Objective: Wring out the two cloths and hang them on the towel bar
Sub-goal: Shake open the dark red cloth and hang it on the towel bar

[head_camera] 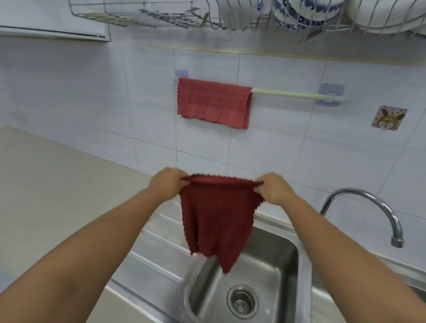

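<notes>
A light red cloth (212,102) hangs folded over the left half of the pale towel bar (288,93) on the tiled wall. A darker red cloth (216,219) is spread between my hands above the sink, well below the bar. My left hand (167,183) pinches its top left corner. My right hand (274,189) pinches its top right corner. The cloth's lower edge hangs loose over the basin. The bar's right half is bare.
A steel sink (284,249) with a drain strainer (242,300) lies below the cloth. A curved tap (374,203) arches at the right. A wire dish rack (169,8) with bowls hangs overhead. A beige counter (35,183) extends left. A sticker hook (388,118) is on the wall.
</notes>
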A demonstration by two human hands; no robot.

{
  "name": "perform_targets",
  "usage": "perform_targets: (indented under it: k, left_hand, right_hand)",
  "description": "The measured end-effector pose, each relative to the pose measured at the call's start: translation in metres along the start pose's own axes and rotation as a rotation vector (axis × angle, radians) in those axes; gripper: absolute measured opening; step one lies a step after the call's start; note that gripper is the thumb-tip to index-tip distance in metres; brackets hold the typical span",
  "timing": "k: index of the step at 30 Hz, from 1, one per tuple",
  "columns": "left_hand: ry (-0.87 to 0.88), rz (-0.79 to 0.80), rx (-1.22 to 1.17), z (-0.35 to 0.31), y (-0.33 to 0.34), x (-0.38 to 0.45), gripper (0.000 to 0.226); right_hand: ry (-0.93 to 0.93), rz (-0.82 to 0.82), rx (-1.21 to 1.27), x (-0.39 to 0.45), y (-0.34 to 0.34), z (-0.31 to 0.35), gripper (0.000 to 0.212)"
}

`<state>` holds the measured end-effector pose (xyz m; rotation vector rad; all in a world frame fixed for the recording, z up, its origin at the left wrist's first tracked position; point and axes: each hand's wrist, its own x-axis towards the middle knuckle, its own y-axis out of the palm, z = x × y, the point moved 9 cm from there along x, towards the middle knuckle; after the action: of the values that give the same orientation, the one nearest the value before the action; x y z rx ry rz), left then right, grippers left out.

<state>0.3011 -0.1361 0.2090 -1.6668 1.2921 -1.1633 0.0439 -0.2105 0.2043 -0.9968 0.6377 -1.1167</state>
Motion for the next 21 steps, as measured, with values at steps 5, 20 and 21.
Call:
perform_targets:
  k: [5,20,21]
  left_hand:
    - [0.125,-0.7,-0.041,0.006,-0.15,-0.008,0.045]
    - [-0.121,0.311,0.11,0.136,-0.023,-0.022,0.032]
    - [-0.136,0.328,0.11,0.139,-0.023,-0.023,0.033]
  right_hand:
    - [-0.334,-0.839,0.102,-0.013,-0.101,0.119,0.054]
    - [-0.08,0.217,-0.289,0.046,0.075,0.116,0.032]
    - [-0.074,0.24,-0.281,0.047,0.081,0.117,0.028]
